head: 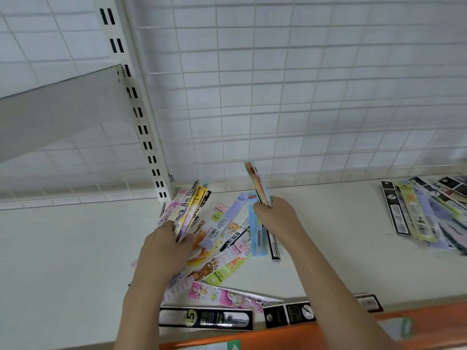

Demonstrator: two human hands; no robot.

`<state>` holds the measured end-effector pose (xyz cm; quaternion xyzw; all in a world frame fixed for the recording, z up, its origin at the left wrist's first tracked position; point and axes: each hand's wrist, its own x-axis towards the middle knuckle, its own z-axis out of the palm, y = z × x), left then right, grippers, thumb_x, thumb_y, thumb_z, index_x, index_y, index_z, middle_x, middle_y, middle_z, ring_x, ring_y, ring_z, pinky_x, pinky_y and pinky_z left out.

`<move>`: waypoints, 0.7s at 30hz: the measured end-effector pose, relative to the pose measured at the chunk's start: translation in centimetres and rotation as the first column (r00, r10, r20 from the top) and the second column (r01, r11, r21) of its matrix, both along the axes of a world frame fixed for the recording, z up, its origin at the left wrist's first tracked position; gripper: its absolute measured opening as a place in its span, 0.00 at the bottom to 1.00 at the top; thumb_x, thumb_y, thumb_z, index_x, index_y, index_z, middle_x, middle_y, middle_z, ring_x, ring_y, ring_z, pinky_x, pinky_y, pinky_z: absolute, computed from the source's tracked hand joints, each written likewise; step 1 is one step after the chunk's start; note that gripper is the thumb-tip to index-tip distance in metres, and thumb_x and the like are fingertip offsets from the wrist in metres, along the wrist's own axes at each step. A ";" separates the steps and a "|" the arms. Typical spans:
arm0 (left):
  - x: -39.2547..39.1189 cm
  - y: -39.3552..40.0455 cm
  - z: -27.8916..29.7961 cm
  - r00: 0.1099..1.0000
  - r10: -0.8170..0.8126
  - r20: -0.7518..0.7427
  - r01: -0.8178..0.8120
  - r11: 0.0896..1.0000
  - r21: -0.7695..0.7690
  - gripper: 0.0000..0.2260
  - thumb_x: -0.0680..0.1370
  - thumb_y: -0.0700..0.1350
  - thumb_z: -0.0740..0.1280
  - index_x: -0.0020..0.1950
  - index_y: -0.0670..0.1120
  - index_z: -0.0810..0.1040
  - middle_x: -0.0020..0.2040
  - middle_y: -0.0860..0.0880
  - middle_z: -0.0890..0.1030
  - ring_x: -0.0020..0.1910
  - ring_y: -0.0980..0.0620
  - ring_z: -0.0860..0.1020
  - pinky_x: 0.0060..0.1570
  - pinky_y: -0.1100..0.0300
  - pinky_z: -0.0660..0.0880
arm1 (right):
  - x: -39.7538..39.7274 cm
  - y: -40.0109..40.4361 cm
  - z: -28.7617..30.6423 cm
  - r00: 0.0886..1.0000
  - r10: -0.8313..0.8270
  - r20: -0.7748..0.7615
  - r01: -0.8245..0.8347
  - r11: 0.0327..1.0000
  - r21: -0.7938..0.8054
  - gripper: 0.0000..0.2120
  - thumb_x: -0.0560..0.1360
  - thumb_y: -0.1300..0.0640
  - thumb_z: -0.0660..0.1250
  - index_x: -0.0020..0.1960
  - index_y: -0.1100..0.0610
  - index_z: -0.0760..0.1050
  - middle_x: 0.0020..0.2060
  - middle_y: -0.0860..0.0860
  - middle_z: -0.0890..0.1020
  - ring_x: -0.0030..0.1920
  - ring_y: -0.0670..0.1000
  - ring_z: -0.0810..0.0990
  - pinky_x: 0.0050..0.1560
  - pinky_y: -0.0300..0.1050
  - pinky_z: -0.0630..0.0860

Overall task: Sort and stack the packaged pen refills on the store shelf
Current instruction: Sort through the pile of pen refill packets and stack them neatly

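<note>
My left hand grips a fanned bundle of colourful refill packs, held upright above the white shelf. My right hand holds a single orange-patterned refill pack edge-on, lifted over the shelf's middle. Between and below my hands lies a loose pile of refill packs in purple, blue, green and orange. Black packs lie near the front edge. A second spread of refill packs lies at the far right.
A white wire grid backs the shelf. A slotted upright post stands at left with a grey shelf panel beside it. An orange price rail runs along the front edge.
</note>
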<state>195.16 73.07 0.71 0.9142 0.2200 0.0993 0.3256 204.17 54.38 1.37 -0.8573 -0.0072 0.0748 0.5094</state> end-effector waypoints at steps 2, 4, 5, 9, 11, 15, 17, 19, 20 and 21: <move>0.3 -0.6 0.0 1.000 -0.002 0.008 0.001 1.000 0.010 0.11 0.75 0.46 0.66 0.36 0.44 0.68 0.31 0.49 0.72 0.32 0.49 0.71 0.29 0.59 0.63 | -0.8 -0.9 0.2 1.000 -0.019 0.015 0.019 0.999 0.048 0.06 0.74 0.58 0.59 0.40 0.58 0.69 0.36 0.56 0.78 0.29 0.50 0.69 0.30 0.40 0.65; 0.7 -1.2 0.0 1.000 -0.018 0.004 0.018 0.999 0.038 0.09 0.76 0.46 0.66 0.39 0.44 0.69 0.32 0.50 0.73 0.32 0.51 0.71 0.28 0.60 0.63 | -1.2 -2.0 0.0 0.998 -0.046 0.047 0.045 0.998 0.042 0.06 0.74 0.58 0.59 0.47 0.60 0.71 0.44 0.58 0.82 0.33 0.53 0.77 0.32 0.42 0.71; 1.1 -1.4 -0.1 0.999 -0.034 -0.003 0.034 0.998 0.053 0.09 0.76 0.46 0.66 0.40 0.44 0.69 0.32 0.50 0.73 0.32 0.52 0.71 0.28 0.60 0.63 | -1.2 -2.5 -0.1 0.995 -0.058 0.077 0.058 0.998 0.013 0.06 0.75 0.58 0.60 0.50 0.60 0.70 0.46 0.58 0.82 0.37 0.55 0.80 0.34 0.45 0.74; 3.5 -2.7 0.0 0.994 -0.096 -0.053 0.100 0.993 0.063 0.09 0.75 0.45 0.65 0.38 0.45 0.68 0.33 0.48 0.72 0.32 0.51 0.71 0.28 0.60 0.63 | -1.6 -4.2 0.0 0.971 -0.116 0.207 0.132 0.989 -0.068 0.10 0.77 0.56 0.62 0.53 0.59 0.65 0.42 0.57 0.79 0.41 0.59 0.81 0.42 0.53 0.77; 5.1 -3.5 0.2 0.988 -0.111 -0.110 0.116 0.992 0.039 0.09 0.74 0.48 0.66 0.40 0.44 0.70 0.36 0.47 0.74 0.36 0.47 0.75 0.30 0.60 0.67 | -2.0 -4.7 0.1 0.968 -0.137 0.212 0.156 0.985 -0.075 0.13 0.77 0.53 0.64 0.54 0.57 0.63 0.37 0.53 0.75 0.35 0.54 0.77 0.38 0.50 0.75; 7.3 -4.8 0.3 0.963 -0.133 -0.233 0.154 0.985 0.073 0.15 0.73 0.52 0.68 0.36 0.44 0.67 0.35 0.48 0.73 0.38 0.46 0.75 0.34 0.59 0.69 | -2.5 -5.4 -0.4 0.971 -0.136 0.199 0.175 0.965 -0.194 0.15 0.75 0.53 0.66 0.58 0.55 0.64 0.40 0.53 0.76 0.37 0.54 0.76 0.39 0.48 0.74; 7.9 -5.0 0.4 0.957 -0.126 -0.262 0.157 0.982 0.101 0.14 0.73 0.48 0.68 0.34 0.45 0.66 0.33 0.48 0.72 0.37 0.47 0.74 0.34 0.59 0.69 | -2.6 -5.8 -0.8 0.974 -0.124 0.191 0.173 0.948 -0.266 0.10 0.75 0.53 0.65 0.53 0.55 0.68 0.38 0.51 0.75 0.36 0.52 0.75 0.38 0.46 0.72; 8.3 -4.8 0.6 0.951 -0.122 -0.285 0.163 0.979 0.122 0.12 0.74 0.44 0.65 0.34 0.45 0.65 0.35 0.48 0.72 0.38 0.48 0.73 0.37 0.58 0.69 | -2.5 -5.9 -1.1 0.976 -0.110 0.189 0.164 0.941 -0.295 0.07 0.75 0.53 0.64 0.45 0.56 0.69 0.33 0.49 0.72 0.32 0.50 0.71 0.35 0.46 0.71; 8.4 -4.7 0.8 0.949 -0.124 -0.289 0.163 0.980 0.116 0.11 0.74 0.43 0.64 0.34 0.45 0.66 0.36 0.48 0.72 0.38 0.48 0.73 0.38 0.57 0.70 | -2.4 -5.8 -1.2 0.977 -0.100 0.190 0.155 0.941 -0.302 0.08 0.75 0.53 0.63 0.42 0.56 0.68 0.32 0.49 0.72 0.31 0.50 0.70 0.35 0.45 0.70; 8.5 -4.4 1.0 0.951 -0.126 -0.283 0.160 0.982 0.102 0.11 0.75 0.43 0.64 0.33 0.45 0.66 0.36 0.47 0.73 0.38 0.47 0.73 0.38 0.57 0.70 | -2.3 -5.6 -1.3 0.978 -0.083 0.192 0.142 0.939 -0.313 0.08 0.76 0.54 0.62 0.41 0.56 0.68 0.31 0.49 0.71 0.31 0.50 0.70 0.34 0.45 0.70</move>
